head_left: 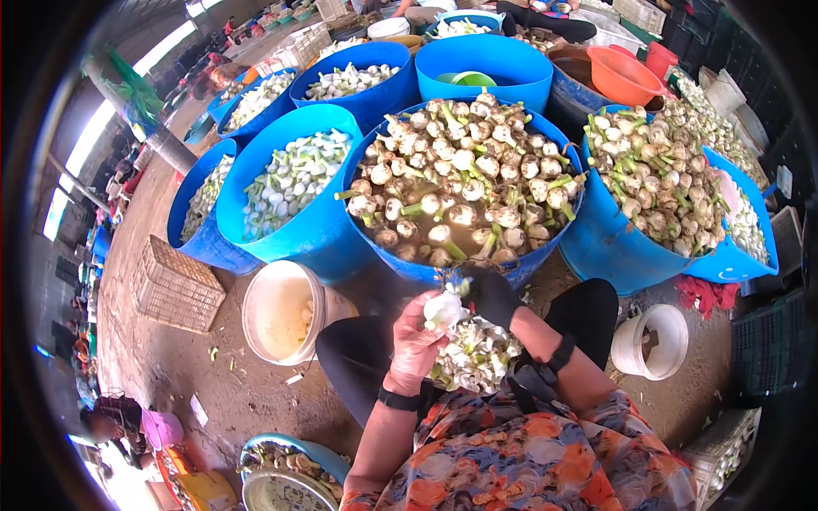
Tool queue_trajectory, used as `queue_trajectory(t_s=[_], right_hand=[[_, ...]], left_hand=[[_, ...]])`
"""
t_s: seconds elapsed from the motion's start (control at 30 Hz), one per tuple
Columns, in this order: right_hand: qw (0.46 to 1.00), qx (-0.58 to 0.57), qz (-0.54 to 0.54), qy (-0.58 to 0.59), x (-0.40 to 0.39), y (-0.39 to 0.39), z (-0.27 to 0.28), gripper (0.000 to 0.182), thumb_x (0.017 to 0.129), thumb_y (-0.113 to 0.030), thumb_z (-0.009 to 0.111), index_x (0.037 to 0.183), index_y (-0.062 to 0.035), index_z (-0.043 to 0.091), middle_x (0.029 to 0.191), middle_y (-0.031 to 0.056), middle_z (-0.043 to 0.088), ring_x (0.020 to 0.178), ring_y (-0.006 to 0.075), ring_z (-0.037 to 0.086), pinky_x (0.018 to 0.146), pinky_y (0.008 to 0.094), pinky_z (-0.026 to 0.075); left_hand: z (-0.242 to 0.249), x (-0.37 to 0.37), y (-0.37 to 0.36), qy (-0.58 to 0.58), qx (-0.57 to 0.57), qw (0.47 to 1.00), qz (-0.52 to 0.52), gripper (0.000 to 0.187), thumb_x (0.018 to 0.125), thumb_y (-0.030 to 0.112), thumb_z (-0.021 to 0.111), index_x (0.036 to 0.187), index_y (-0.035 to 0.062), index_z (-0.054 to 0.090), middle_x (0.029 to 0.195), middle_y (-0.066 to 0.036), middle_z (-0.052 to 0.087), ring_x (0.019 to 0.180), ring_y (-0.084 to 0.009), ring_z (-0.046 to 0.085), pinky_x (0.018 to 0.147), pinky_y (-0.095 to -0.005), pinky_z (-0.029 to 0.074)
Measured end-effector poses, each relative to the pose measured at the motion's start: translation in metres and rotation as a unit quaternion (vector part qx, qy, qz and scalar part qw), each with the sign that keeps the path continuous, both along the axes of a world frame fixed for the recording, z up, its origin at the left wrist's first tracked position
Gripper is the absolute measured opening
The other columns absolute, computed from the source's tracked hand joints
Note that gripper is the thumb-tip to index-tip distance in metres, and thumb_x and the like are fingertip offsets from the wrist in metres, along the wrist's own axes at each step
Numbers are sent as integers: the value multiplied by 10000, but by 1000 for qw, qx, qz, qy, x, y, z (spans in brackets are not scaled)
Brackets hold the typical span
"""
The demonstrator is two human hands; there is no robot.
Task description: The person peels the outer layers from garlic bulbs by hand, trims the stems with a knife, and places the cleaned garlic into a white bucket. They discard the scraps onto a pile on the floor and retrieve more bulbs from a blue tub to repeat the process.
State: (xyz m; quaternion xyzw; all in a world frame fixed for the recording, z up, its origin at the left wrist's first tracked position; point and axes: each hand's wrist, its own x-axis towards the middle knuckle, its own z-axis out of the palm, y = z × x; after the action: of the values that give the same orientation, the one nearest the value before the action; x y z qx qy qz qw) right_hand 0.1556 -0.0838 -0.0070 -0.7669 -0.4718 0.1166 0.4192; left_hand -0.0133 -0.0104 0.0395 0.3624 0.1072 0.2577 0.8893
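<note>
My bare left hand grips a white garlic bulb, held upright just in front of the large blue tub. Close to the bulb's short green stem is my right hand, in a dark glove. Its fingers are curled, and whatever they hold is hidden. Below both hands a heap of pale garlic peelings lies between my knees. The blue tub ahead holds muddy, unpeeled garlic bulbs with green stems, partly in brown water.
A blue tub of clean garlic stands left, another blue tub of muddy garlic right. White buckets flank my legs. A woven basket sits on the left floor. An orange basin is at the back; people work farther away.
</note>
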Motion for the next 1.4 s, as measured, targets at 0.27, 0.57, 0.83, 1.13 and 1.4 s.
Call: queue_trajectory(t_s=[0.27, 0.57, 0.83, 1.13, 1.4], right_hand=[[975, 135, 92, 151, -24, -22, 39, 211, 734, -44, 666, 932, -17, 599, 818, 88, 597, 744, 156, 592, 663, 283, 481], [991, 80, 15, 109, -20, -4, 30, 83, 717, -49, 626, 751, -17, 557, 633, 125, 559, 568, 232, 552, 565, 331, 449], [988, 96, 107, 48, -33, -12, 38, 71, 727, -60, 597, 759, -21, 547, 682, 169, 541, 651, 352, 552, 575, 390, 434], [996, 28, -77, 16, 4, -23, -2, 97, 729, -112, 610, 756, -40, 550, 723, 163, 586, 669, 344, 583, 607, 398, 448], [998, -46, 40, 3, -14, -22, 16, 250, 680, -167, 656, 884, -45, 576, 803, 167, 614, 783, 343, 597, 696, 420, 459]], left_hand=[[-9, 8, -9, 150, 190, 967, 81, 515, 704, -96, 647, 1179, 43, 506, 1044, -33, 589, 881, -97, 557, 800, -229, 461], [-3, 0, -5, 42, 47, 998, -6, 555, 753, -13, 582, 1274, 90, 420, 948, -26, 574, 695, -83, 504, 513, -183, 368], [-15, 5, -7, 167, 10, 977, 136, 361, 882, 244, 557, 1123, -22, 525, 984, -96, 581, 835, -178, 585, 686, -326, 533], [-29, -9, 20, -4, -118, 985, 124, 417, 894, 413, 469, 1125, 69, 514, 1232, -158, 493, 1182, -328, 431, 995, -435, 339], [-24, 5, 24, -28, -278, 951, 133, 500, 876, 508, 431, 1099, 68, 507, 1212, -175, 491, 1163, -357, 436, 956, -465, 381]])
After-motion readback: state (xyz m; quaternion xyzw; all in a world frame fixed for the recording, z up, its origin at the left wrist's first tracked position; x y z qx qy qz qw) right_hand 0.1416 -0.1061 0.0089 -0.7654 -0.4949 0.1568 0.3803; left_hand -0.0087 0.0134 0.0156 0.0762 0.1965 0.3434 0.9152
